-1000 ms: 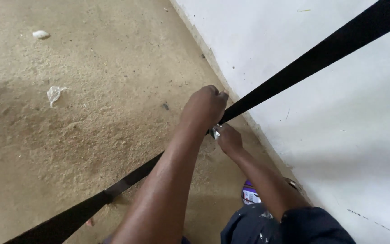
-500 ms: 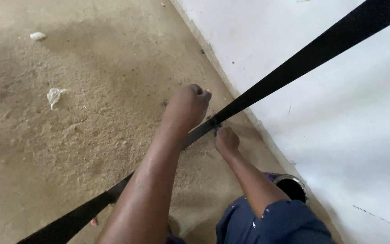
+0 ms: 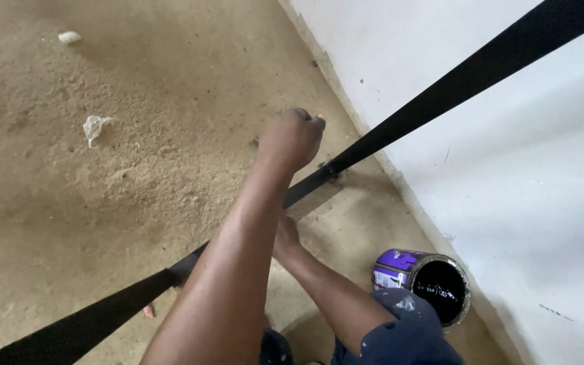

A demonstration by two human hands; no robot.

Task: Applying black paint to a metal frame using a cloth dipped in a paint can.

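A long black metal bar point(image 3: 441, 91) runs diagonally from the lower left to the upper right, in front of a white wall point(image 3: 508, 176). My left hand point(image 3: 292, 138) is curled into a fist just above the bar, near a joint in it point(image 3: 332, 169); nothing shows in its grip. My right hand point(image 3: 286, 235), on an arm with a dark blue sleeve, sits lower by the bar and is mostly hidden behind my left forearm. An open purple can point(image 3: 393, 267) of black paint stands on the floor beside my right arm.
The floor point(image 3: 136, 189) is sandy, bare concrete. A crumpled scrap point(image 3: 93, 126) and a small white lump point(image 3: 69, 37) lie on it at the left. The wall meets the floor along a rough edge at the right.
My left fist has lifted off the bar and moved up and left. My right hand has dropped lower behind the forearm. The paint can has come fully into view.
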